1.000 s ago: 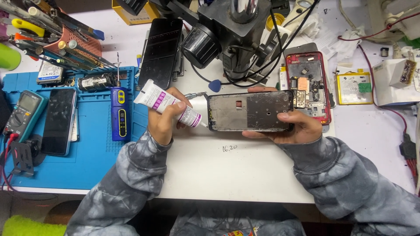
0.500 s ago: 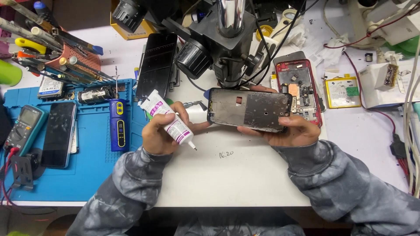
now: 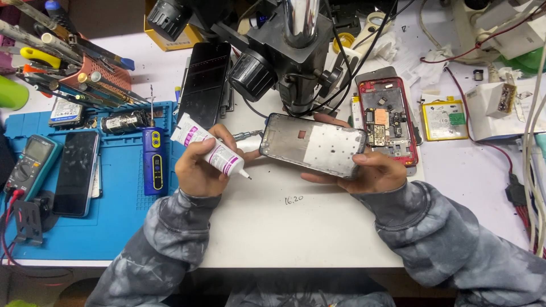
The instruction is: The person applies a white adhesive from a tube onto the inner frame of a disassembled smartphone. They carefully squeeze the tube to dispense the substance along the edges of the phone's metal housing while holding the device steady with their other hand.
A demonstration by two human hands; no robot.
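Glue tube and phone frame held over the white bench.

Left hand (image 3: 196,167) fingers curl shut round a white tube (image 3: 207,150) with purple label, nozzle toward 4 o'clock; right hand (image 3: 364,170) pinches the grey frame (image 3: 313,145), at 3 o'clock of the tube.

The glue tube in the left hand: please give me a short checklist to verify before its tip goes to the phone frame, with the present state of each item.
1. Left hand grips the glue tube firmly: ok.
2. Nozzle is uncapped: looks ok, a thin bare tip shows.
3. Right hand supports the phone frame, lifted off the white table: ok.
4. Nozzle is at the frame edge: not ok, it points down, apart from the frame.
5. Frame edge is clean: cannot tell.
6. Glue flows: cannot tell.
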